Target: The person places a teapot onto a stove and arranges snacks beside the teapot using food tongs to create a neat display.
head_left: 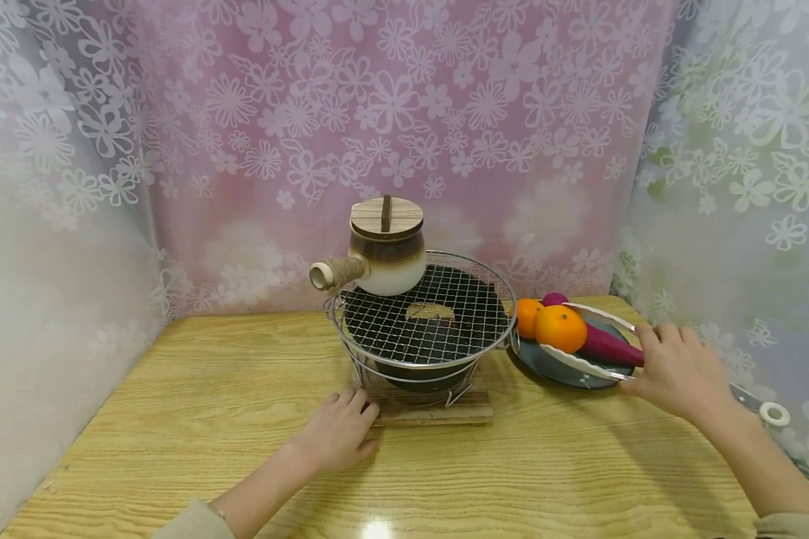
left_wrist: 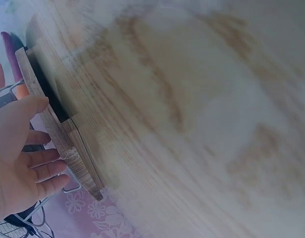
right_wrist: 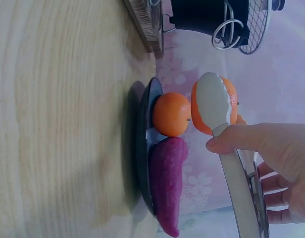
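Tongs (head_left: 589, 337) clamp an orange (head_left: 561, 328) just above the dark plate (head_left: 546, 367) near the table's (head_left: 243, 419) right edge; right hand (head_left: 677, 370) squeezes their arms. Left hand (head_left: 337, 430), fingers relaxed, rests against the grill's wooden base (head_left: 438, 410), likely steadying it.

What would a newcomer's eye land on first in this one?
Probably the small grill at the table's centre, with a clay pot on its mesh. Next, the right hand gripping tongs that clasp an orange over the dark plate to the right. The left hand rests by the grill's wooden base.
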A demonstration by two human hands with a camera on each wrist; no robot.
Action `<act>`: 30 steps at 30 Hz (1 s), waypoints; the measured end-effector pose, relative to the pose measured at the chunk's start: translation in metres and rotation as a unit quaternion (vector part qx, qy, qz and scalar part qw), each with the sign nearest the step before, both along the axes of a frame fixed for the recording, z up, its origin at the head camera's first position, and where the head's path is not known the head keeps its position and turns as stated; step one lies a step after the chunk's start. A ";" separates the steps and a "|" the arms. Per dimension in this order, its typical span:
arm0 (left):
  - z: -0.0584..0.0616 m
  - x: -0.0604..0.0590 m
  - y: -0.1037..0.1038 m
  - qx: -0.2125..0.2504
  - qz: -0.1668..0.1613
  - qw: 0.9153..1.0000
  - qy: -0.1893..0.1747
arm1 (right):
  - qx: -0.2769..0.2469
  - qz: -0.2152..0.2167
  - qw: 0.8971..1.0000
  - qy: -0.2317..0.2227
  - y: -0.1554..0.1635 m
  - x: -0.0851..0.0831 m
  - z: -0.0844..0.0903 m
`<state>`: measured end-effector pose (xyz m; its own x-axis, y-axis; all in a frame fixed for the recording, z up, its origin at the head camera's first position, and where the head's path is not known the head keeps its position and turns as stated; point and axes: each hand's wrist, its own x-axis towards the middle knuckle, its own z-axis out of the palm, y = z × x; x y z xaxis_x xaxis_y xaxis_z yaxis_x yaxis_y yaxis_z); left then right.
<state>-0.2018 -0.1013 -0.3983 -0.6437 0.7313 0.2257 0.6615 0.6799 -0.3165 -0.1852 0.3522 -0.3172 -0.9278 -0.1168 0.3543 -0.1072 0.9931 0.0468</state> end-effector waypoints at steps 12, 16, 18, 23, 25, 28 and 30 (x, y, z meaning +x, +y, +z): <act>-0.001 0.000 0.000 0.002 0.003 1.000 0.002 | 0.011 -0.009 1.000 0.018 -0.004 0.004 0.009; -0.001 0.000 0.000 0.002 0.005 1.000 0.001 | 0.018 -0.012 0.999 0.035 -0.005 0.005 0.011; -0.001 0.000 0.000 0.002 0.007 1.000 -0.001 | 0.018 -0.013 0.999 0.039 -0.005 0.006 0.012; 0.000 0.001 0.000 0.001 0.007 1.000 -0.006 | 0.011 -0.016 0.999 0.037 -0.006 0.008 0.016; 0.000 0.001 0.000 0.000 0.007 1.000 -0.007 | 0.008 -0.017 0.999 0.037 -0.006 0.008 0.018; 0.001 0.001 0.000 -0.001 0.009 1.000 -0.008 | 0.007 -0.018 0.999 0.039 -0.007 0.009 0.020; 0.001 0.001 0.001 0.000 0.009 1.000 -0.009 | 0.007 -0.018 0.999 0.040 -0.007 0.009 0.021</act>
<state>-0.2005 -0.1007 -0.3973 -0.6608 0.7198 0.2128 0.6551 0.6914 -0.3046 -0.1759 0.3453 -0.2963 -0.8999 -0.0894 0.4268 -0.0668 0.9955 0.0677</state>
